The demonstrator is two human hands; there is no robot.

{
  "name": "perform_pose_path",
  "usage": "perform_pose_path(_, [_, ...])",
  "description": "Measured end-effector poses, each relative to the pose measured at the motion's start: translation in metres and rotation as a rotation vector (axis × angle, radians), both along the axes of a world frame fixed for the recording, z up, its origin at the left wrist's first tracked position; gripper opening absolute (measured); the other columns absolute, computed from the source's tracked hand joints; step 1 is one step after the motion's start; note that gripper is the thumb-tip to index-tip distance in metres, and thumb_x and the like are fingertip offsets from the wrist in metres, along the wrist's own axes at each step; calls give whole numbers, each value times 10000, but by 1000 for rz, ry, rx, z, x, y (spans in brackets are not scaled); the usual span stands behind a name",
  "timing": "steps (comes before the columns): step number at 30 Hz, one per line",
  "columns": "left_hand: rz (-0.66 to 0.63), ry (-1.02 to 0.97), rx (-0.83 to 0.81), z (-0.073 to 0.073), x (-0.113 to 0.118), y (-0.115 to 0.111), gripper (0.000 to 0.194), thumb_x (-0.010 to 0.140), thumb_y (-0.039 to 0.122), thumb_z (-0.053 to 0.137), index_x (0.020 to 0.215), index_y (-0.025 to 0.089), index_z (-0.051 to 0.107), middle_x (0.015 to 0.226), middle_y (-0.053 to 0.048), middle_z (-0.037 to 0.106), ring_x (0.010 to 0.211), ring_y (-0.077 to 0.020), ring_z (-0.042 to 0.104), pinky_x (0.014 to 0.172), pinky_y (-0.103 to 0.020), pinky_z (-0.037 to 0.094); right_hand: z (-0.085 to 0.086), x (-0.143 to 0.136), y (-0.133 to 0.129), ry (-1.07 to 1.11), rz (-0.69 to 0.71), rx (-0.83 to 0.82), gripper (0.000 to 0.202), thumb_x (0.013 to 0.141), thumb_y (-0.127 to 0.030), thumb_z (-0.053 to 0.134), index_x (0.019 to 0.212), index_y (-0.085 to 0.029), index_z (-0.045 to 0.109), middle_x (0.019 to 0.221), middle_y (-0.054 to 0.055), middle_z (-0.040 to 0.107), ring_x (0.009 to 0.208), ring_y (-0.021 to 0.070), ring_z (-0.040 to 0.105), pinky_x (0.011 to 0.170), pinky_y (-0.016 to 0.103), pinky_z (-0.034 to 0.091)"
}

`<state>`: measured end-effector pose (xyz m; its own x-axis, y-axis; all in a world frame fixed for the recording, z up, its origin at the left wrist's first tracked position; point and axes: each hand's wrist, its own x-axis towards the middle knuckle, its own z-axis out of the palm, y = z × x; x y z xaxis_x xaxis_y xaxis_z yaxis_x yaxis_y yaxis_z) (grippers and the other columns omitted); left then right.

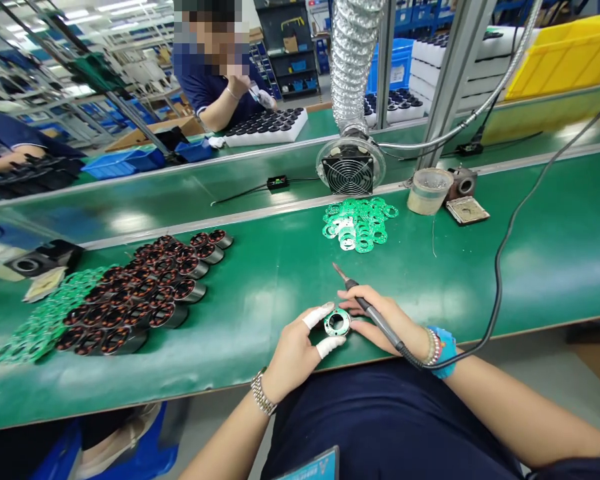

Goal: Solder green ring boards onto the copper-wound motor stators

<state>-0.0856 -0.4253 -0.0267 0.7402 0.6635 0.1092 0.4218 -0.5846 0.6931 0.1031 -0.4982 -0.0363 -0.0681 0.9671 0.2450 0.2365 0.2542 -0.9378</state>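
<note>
While close against the green desk (265, 280), faces a broad cluster of copper-wound cores (165, 315) off to the left and a heap of green ring boards (363, 223) ahead. Pinches with the left hand (295, 353), using white-wrapped thumb and finger, and touches with fingertips of the right hand (403, 321), also gripping a soldering iron (375, 317) aimed away, one small green-topped round part (338, 333) held between both hands near the desk's front edge.
</note>
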Motion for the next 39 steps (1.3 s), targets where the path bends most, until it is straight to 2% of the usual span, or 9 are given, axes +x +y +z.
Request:
perform_pose_path(7, [73,-29,-82,-4,-1,-2,472,719,354,680,1148,195,563,1158,-96,618,1037,-234,601,912,-392,489,4,-1,6,113,25,-94,405,792,-71,529,1147,-215,396,1040,51,603,935,145,635,851,332,521])
perform_pose_path(10, [81,-42,-112,-5,-1,-2,475,716,356,683,1146,191,566,1150,-98,620,1026,-233,606,908,-391,492,4,0,8,141,11,-121,390,775,-60,530,1107,-207,387,1073,65,583,909,145,640,830,339,528])
perform_pose_path(15, [83,-38,-91,-5,-1,-3,462,718,350,683,1134,184,570,1127,-99,629,1006,-229,612,895,-393,497,5,0,8,220,86,-121,435,755,-57,556,1113,-208,361,1124,68,537,993,145,602,875,339,509])
perform_pose_path(22, [79,-62,-51,-5,0,-4,437,716,344,686,1111,192,580,1112,-95,638,994,-229,618,874,-390,508,5,0,8,261,122,-161,424,765,-73,561,1107,-211,352,1129,65,526,1030,147,583,915,356,486])
perform_pose_path(29, [78,-77,-56,-4,0,-3,426,702,338,699,1086,188,592,1094,-96,645,980,-232,624,864,-388,512,8,-2,9,273,121,-181,421,764,-72,556,1100,-220,350,1080,42,556,1009,134,584,916,346,473])
perform_pose_path(34, [76,-68,-70,-4,1,-2,418,705,338,696,1077,182,587,1091,-97,642,982,-229,621,865,-382,509,8,-3,10,265,88,-192,445,725,-14,537,1076,-218,353,1159,73,534,987,142,601,884,347,482])
perform_pose_path(39, [78,-69,-85,-6,1,-3,423,711,340,689,1083,178,570,1089,-98,638,981,-225,619,868,-377,505,8,1,11,203,106,-151,445,735,-19,532,1097,-211,358,1083,61,574,962,143,614,867,345,494])
